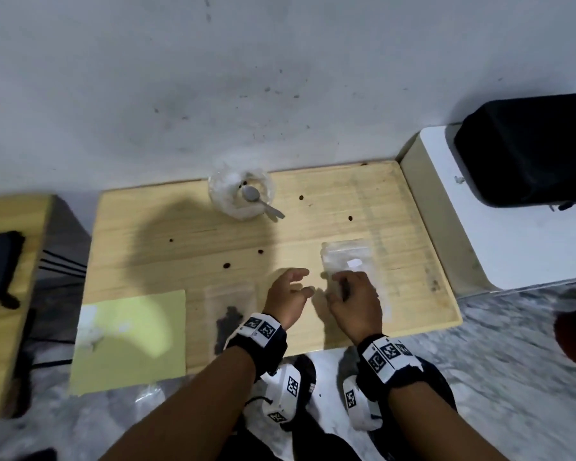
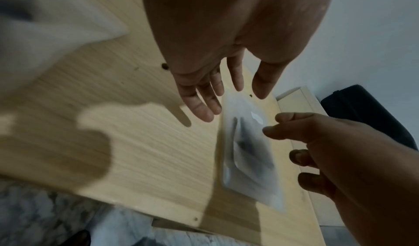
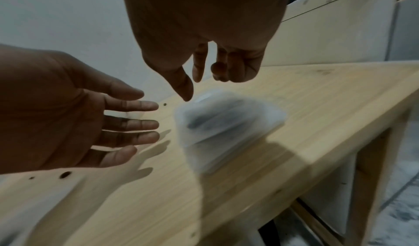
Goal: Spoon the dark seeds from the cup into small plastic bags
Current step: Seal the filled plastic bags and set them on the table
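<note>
Hands are working at the near right part of the wooden table (image 1: pixel 413 207). The right hand (image 1: pixel 354 302) is hovering over a small plastic bag (image 2: pixel 251 153) with dark seeds inside; its fingers are loosely curled and, as far as the wrist views are showing, they are not gripping the bag, which is lying blurred on the wood. The left hand (image 1: pixel 288 296) is just beside it, fingers spread and holding nothing. More empty bags (image 1: pixel 346 257) are lying behind the right hand. The cup (image 1: pixel 241 193), with the spoon (image 1: pixel 258 201) resting in it, is standing well apart near the wall and looking almost empty. Another filled bag (image 1: pixel 230 311) is lying left of the hands. I am judging this filled bag is being put aside; next, taking a fresh bag is needing both hands to open its mouth.
</note>
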`<action>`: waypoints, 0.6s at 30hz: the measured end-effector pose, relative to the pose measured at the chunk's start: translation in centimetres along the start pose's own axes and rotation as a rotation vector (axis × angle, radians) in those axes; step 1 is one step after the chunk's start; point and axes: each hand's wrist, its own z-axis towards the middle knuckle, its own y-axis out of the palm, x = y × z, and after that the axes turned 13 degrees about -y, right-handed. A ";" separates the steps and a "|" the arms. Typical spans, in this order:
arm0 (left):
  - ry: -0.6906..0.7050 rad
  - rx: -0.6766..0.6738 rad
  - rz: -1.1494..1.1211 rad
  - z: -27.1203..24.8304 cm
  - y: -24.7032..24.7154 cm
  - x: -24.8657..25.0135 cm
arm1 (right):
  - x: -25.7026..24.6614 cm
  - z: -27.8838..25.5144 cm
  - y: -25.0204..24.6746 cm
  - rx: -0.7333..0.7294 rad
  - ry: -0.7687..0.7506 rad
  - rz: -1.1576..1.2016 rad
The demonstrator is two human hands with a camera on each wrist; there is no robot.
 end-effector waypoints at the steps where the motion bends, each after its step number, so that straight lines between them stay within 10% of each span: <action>1: 0.017 0.044 0.006 -0.3 -1.5 -0.6 | -0.9 -0.2 1.2 -0.070 -0.017 0.053; 7: 0.001 0.327 0.000 -1.6 -9.9 -4.9 | -5.0 -1.6 8.2 -0.462 0.059 0.052; 18: -0.131 0.265 0.051 -1.7 -14.7 -8.4 | -8.3 -2.6 12.1 -0.367 0.128 0.041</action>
